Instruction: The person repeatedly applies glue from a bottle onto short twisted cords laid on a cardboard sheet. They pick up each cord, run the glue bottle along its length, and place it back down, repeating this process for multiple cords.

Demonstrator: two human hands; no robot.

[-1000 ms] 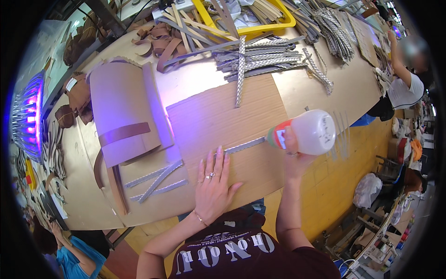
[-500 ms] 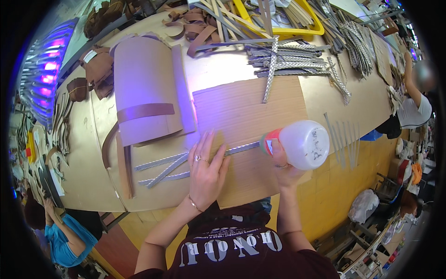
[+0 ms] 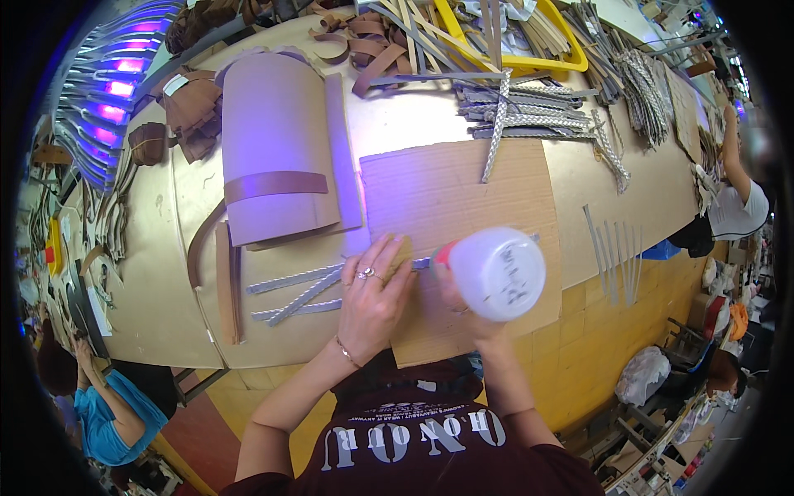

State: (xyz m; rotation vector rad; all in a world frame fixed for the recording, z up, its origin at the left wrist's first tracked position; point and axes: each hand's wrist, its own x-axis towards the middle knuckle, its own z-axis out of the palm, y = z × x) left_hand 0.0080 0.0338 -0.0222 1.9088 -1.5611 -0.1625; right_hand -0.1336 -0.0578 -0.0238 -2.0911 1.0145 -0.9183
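Note:
My left hand point(image 3: 374, 299) lies flat, fingers spread, on a sheet of brown cardboard point(image 3: 463, 186), pressing down a grey strip point(image 3: 420, 264) that lies across it. My right hand point(image 3: 470, 307) grips a white squeeze bottle point(image 3: 495, 273) with a red nozzle, tipped on its side so the nozzle points left at the strip, close to my left fingertips. Most of my right hand is hidden behind the bottle. More grey braided strips point(image 3: 296, 289) lie on the table just left of my left hand.
A rolled brown sheet with a darker band point(image 3: 277, 157) lies at the left. A yellow tray point(image 3: 529, 50) and heaps of grey strips point(image 3: 529, 103) fill the far side. Thin strips point(image 3: 616, 252) lie at right. Other people work at far right point(image 3: 736, 198) and lower left point(image 3: 99, 405).
The bottle has moved left along the strip, closer to my left hand. My left hand stays flat on the cardboard. The view has shifted as my head moved.

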